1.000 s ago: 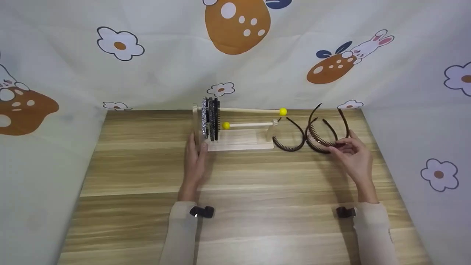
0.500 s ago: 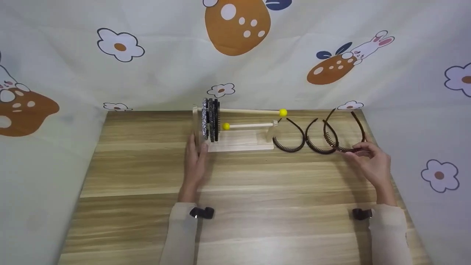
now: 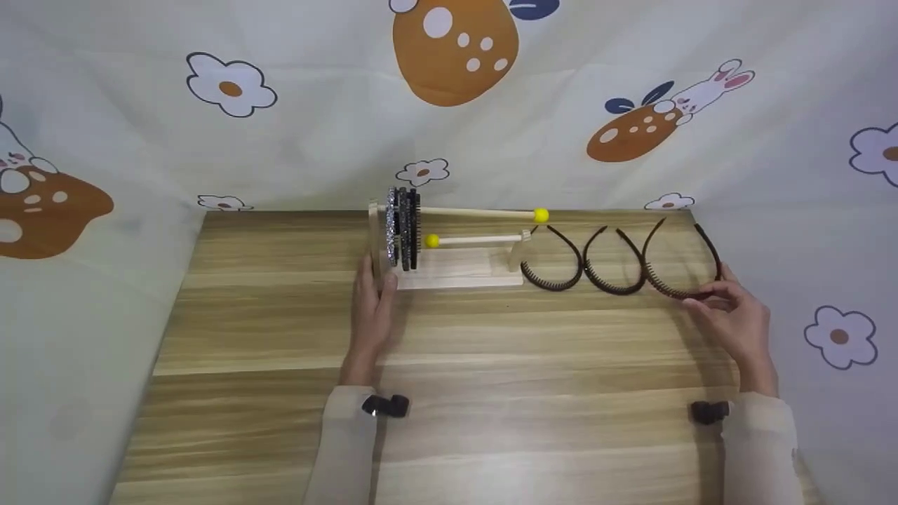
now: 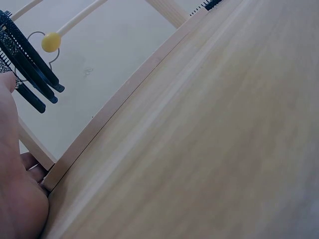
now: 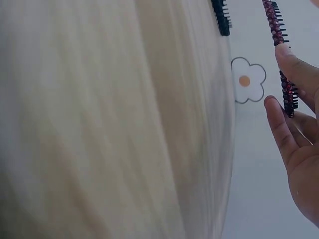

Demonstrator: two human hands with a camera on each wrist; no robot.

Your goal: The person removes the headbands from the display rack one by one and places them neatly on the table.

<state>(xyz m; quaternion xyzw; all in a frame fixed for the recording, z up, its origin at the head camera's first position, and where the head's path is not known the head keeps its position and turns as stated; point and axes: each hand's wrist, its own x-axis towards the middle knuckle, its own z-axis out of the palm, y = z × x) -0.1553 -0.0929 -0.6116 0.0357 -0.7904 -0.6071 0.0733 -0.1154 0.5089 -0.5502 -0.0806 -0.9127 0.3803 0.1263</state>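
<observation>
At the left end of a wooden stand (image 3: 456,283), my left hand (image 3: 372,308) holds the upright, its thumb on the near side and fingers partly hidden behind. Several dark, glittery toothed headbands (image 3: 405,238) hang close together on the stand's rods beside that upright. My right hand (image 3: 736,319) pinches a dark brown toothed headband (image 3: 654,278) between thumb and fingers at the right. Red stones show along this headband (image 5: 286,92) in the right wrist view. To its left a middle headband (image 3: 617,290) and another headband (image 3: 554,287) lie in a row.
Yellow balls cap the upper rod (image 3: 541,215) and the lower rod (image 3: 433,240). Behind the wood-grain table (image 3: 449,393) hangs a printed cloth (image 3: 316,140), which also closes in both sides.
My right hand has moved right with its headband, which overlapped the middle one before and now stands beside it. The left hand and the stand stay in place.
</observation>
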